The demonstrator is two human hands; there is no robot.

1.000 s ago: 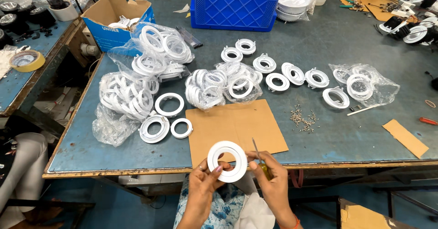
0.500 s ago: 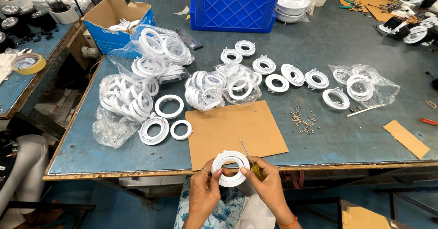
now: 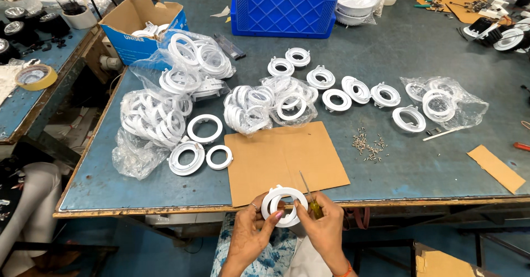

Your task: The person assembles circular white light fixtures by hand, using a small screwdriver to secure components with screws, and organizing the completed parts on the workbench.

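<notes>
White plastic ring (image 3: 284, 205) is pinched by the left hand (image 3: 251, 234) just off the table edge (image 3: 165, 208), the right hand (image 3: 326, 227) being closed around a screwdriver (image 3: 309, 197), whose tip could slip and the ring be dropped short of the cardboard sheet (image 3: 281, 158).

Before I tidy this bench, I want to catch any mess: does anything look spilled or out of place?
Yes: small screws lie scattered loose on the table, right of the cardboard sheet, not in any container.
</notes>
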